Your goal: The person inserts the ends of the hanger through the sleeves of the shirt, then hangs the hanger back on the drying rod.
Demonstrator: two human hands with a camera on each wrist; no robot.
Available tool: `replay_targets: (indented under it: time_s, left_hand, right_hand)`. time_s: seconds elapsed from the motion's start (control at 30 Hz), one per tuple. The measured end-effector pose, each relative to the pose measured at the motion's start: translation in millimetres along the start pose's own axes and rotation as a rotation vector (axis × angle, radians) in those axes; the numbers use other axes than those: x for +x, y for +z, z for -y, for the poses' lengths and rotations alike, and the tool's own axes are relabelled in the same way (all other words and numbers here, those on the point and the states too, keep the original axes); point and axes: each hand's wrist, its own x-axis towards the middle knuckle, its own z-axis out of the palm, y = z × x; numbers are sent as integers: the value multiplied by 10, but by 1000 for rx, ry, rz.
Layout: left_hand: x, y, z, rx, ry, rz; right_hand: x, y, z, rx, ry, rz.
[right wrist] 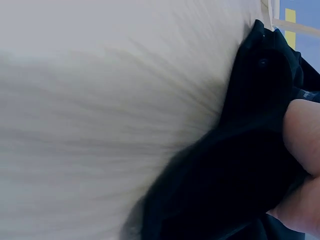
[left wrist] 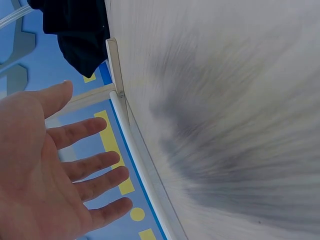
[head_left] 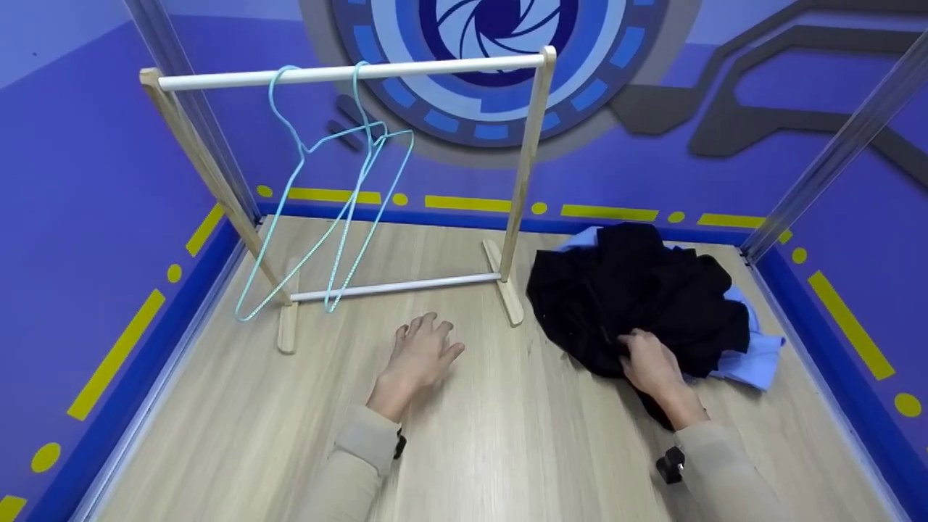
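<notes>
A crumpled black garment (head_left: 645, 283) lies in a heap on the right of the wooden surface. My right hand (head_left: 652, 366) pinches its near edge between thumb and fingers. In the right wrist view a small round button and a bit of label show on the black cloth (right wrist: 215, 170). Light blue cloth (head_left: 754, 362) sticks out from under the heap. My left hand (head_left: 420, 355) is over the surface, fingers spread and holding nothing. The left wrist view shows its palm (left wrist: 30, 170) bare.
A wooden rack (head_left: 528, 159) with a white top rail (head_left: 464, 67) stands at the back left. Mint-green wire hangers (head_left: 290, 181) hang from its left half. Blue panels (head_left: 580, 174) with yellow marks enclose the wooden surface (head_left: 507, 435) at the back and sides.
</notes>
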Motion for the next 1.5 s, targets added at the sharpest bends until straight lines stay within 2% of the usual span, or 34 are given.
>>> replay_targets:
  time_s: [0.4, 0.77, 1.1, 1.5]
  left_hand:
    - [-14, 0, -8, -2, 2, 0]
    - [-26, 10, -38, -7, 7, 1]
    - [-34, 19, -37, -17, 13, 3]
    - [-28, 32, -33, -11, 23, 8]
  right_hand:
    - [-29, 92, -3, 64, -82, -81]
    - [-78, 107, 74, 48, -152, -69]
    - [-62, 122, 135, 53, -205, -22]
    - [-64, 145, 213, 119, -290, 7]
